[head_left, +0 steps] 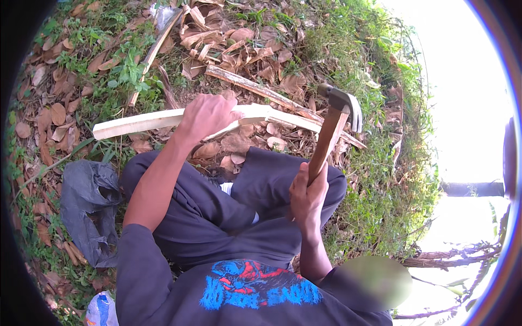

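My left hand [209,115] is closed around a pale strip of wood [141,123] that lies crosswise in front of my folded legs. To the right of that hand the strip bends or meets another pale piece, with a rough, split-looking spot; I cannot tell whether it is one piece or two. My right hand [310,190] grips the wooden handle of a claw hammer [327,138]. The hammer is raised upright over the right end of the wood, its dark metal head at the top and apart from the strip. My left fingertips are partly hidden behind the hand.
A rough-edged wooden strip [255,89] lies just beyond my hands. Another thin strip [154,54] rests farther left among dry leaves and green plants. By my left knee is a crumpled dark plastic bag [81,204]; a blue-and-white packet [101,309] sits at the lower left.
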`<action>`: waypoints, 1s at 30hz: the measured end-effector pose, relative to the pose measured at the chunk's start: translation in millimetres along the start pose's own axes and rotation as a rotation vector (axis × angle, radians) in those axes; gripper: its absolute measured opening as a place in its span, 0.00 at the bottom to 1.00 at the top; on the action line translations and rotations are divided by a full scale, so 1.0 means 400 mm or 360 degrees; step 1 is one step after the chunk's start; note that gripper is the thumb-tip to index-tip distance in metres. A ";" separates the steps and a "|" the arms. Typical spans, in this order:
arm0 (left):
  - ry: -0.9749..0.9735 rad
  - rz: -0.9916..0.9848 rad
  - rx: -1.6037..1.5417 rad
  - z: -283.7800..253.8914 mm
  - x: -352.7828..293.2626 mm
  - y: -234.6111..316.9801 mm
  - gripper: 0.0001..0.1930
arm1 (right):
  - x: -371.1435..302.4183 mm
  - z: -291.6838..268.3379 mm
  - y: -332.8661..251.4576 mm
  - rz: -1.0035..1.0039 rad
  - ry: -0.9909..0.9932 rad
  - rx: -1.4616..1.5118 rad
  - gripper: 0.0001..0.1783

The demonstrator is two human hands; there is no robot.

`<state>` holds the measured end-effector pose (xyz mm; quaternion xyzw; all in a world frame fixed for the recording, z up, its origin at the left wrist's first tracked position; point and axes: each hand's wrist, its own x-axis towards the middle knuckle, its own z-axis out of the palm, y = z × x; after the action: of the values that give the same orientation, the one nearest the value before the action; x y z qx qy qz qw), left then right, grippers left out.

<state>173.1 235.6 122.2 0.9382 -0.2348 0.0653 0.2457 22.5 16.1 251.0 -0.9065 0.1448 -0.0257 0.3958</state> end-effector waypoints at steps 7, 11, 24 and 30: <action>0.0021 -0.0083 -0.0073 -0.001 -0.001 -0.007 0.22 | -0.066 0.020 0.120 0.0031 -0.0332 -0.0293 0.15; -0.0061 -0.0107 -0.0084 -0.017 -0.024 -0.002 0.22 | -0.037 -0.022 0.036 0.0084 -0.0138 0.0046 0.15; -0.0253 -0.0109 0.0156 -0.048 -0.026 0.015 0.12 | 0.237 0.222 0.330 -0.0409 -0.0275 0.1098 0.23; -0.0431 -0.0182 -0.0042 -0.069 0.006 0.057 0.20 | 0.326 0.261 0.310 -0.0341 -0.0589 0.1244 0.35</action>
<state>164.2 230.9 156.7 0.9470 -0.2127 -0.0790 0.2274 134.1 -26.5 80.8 -0.6880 -0.0438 0.0433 0.7231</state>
